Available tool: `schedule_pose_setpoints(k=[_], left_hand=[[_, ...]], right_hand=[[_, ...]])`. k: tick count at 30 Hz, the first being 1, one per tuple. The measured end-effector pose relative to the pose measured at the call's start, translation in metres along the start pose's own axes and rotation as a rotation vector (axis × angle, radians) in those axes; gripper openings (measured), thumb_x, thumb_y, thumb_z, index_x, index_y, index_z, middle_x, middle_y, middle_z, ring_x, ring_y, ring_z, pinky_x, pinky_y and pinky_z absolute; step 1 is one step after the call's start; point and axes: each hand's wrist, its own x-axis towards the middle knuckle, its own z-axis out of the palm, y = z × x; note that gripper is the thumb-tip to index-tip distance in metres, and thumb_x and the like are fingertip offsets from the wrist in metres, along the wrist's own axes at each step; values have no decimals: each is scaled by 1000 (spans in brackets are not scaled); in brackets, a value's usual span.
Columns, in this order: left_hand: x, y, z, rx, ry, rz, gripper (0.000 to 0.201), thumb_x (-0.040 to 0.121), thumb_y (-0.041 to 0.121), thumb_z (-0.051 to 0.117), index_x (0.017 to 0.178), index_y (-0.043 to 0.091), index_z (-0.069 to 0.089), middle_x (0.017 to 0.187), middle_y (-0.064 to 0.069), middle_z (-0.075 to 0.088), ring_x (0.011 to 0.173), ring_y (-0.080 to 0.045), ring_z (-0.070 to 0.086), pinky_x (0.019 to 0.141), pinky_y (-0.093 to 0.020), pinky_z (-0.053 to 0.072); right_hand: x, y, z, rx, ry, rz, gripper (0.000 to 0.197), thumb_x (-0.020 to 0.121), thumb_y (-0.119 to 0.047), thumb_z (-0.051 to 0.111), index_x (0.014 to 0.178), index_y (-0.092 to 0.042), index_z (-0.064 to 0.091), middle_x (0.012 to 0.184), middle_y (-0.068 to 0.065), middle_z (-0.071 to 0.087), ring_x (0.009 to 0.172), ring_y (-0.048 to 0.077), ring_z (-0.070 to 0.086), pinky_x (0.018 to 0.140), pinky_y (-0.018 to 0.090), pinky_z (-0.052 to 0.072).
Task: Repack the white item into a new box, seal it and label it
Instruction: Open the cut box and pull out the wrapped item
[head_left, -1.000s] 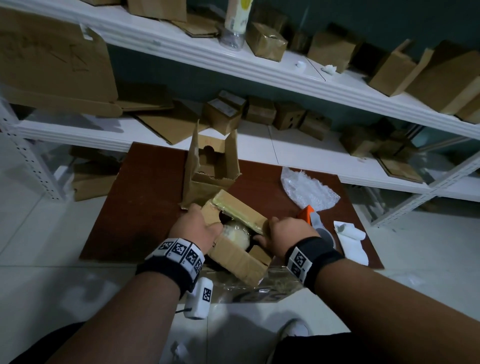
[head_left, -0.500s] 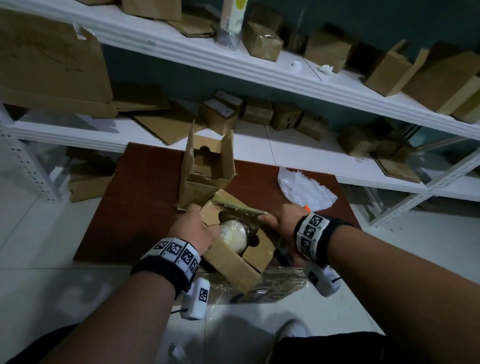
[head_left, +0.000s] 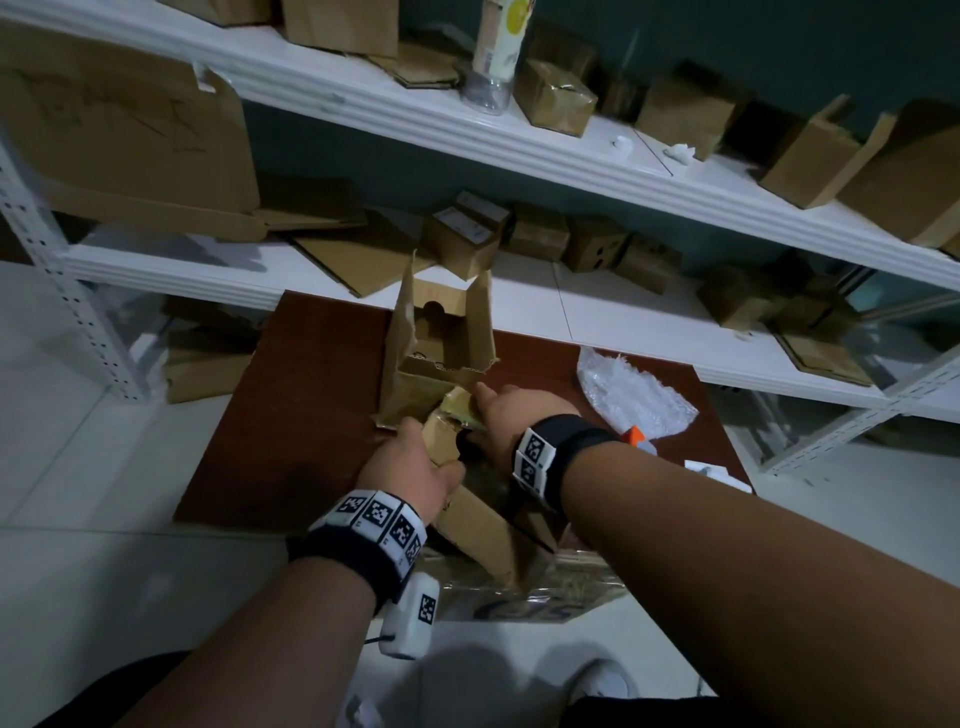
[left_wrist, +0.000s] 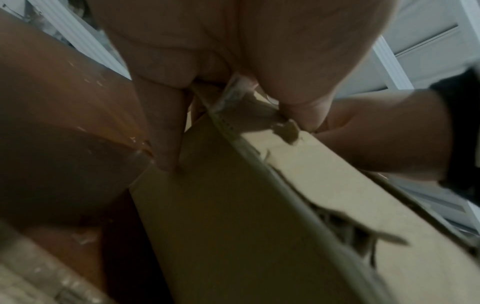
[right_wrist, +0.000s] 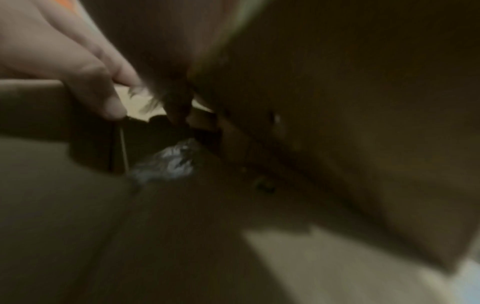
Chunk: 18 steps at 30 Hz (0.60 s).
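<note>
Box (head_left: 480, 530) held by left hand (head_left: 410, 467), right hand (head_left: 514, 421) gripping flap (head_left: 457, 406)

Swung my right hand (head_left: 514, 423) palm-down across the top of the small brown cardboard box (head_left: 478, 530). Its taped top flap (head_left: 457, 405) ended up lower, under my fingers, and the round white item got hidden from the head view.

Near box (head_left: 478, 530) sat at the front edge of the table (head_left: 311, 415). I had my left hand (head_left: 410, 467) holding its left side & right hand (head_left: 514, 421) on its top. Open box (head_left: 441, 358) stood just behind, touching it. Bubble wrap (head_left: 634, 395) lay to the right; shelf (head_left: 623, 322) w/ small boxes (head_left: 540, 239) ran behind the table.
</note>
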Motion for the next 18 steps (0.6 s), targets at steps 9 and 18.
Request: schedule_pose_setpoints(k=[9, 18], left_hand=[[3, 0, -3, -35, -51, 4, 37, 84, 40, 69, 107, 24, 45, 98, 0, 62, 83, -22, 63, 71, -37, 53], [1, -5, -7, -132, -58, -21, 31, 81, 33, 71, 105, 30, 51, 95, 9, 64, 90, -20, 65, 83, -37, 56]], right_hand=[[-3, 25, 1, 461, 56, 50, 45, 101, -52, 38, 130, -25, 60, 120, 4, 67, 109, 23, 62, 94, 34, 48], [-2, 72, 18, 374, 44, 235, 47, 89, -59, 58, 116, -21, 56, 106, 2, 65, 98, 23, 61, 84, 34, 49]])
